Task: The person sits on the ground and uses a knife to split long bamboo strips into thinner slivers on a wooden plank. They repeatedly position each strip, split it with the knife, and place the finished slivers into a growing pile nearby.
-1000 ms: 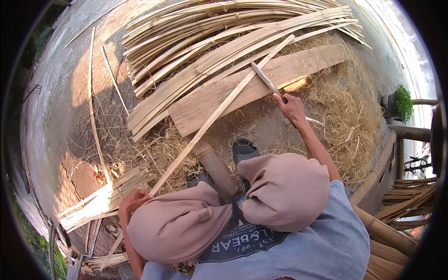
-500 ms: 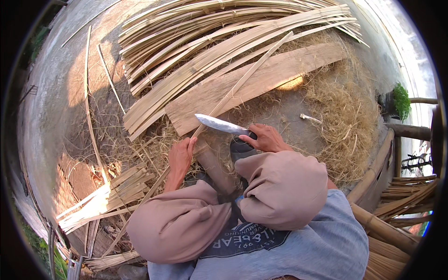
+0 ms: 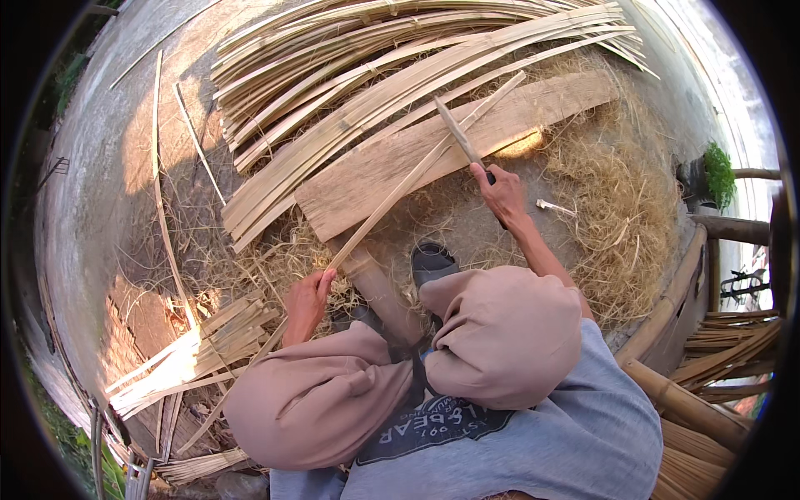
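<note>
Left hand [image 3: 307, 305] closed on a pale strip [image 3: 392, 202], right hand [image 3: 502, 198] tight around a dark-handled knife [image 3: 459, 133]

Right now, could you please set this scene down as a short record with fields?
Left hand: closed on a long, pale bamboo-like strip
Right hand: holds a dark-handled metal knife
Blade: crosses the strip in view; contact unclear
Below strip: flat brown wooden board
Beyond board: pile of pale split strips
Right side: straw-coloured curly shavings

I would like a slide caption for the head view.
Left hand holds a long pale strip; right hand holds a knife.
</note>
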The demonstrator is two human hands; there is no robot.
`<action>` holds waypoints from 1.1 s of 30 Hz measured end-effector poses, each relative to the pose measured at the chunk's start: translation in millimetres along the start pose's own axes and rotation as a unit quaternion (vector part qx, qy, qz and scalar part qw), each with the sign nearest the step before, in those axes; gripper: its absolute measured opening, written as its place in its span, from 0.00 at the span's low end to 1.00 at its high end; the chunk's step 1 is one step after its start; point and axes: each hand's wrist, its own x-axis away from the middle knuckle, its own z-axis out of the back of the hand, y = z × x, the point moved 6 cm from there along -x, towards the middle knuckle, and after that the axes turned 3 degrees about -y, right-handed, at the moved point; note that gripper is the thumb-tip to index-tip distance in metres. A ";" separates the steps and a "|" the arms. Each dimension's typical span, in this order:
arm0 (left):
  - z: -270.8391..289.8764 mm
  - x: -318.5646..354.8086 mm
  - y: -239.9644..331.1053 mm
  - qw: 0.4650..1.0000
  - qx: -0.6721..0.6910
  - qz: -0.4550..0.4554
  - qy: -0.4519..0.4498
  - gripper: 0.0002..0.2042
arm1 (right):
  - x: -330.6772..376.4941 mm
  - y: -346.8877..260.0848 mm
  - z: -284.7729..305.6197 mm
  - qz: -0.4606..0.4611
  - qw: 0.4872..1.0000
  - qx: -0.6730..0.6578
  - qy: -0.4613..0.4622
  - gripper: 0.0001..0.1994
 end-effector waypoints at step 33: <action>-13.1 -24.5 48.9 0.997 0.013 -0.068 0.037 0.18 | 109.4 -44.0 -64.1 0.118 0.988 0.010 -0.096 0.30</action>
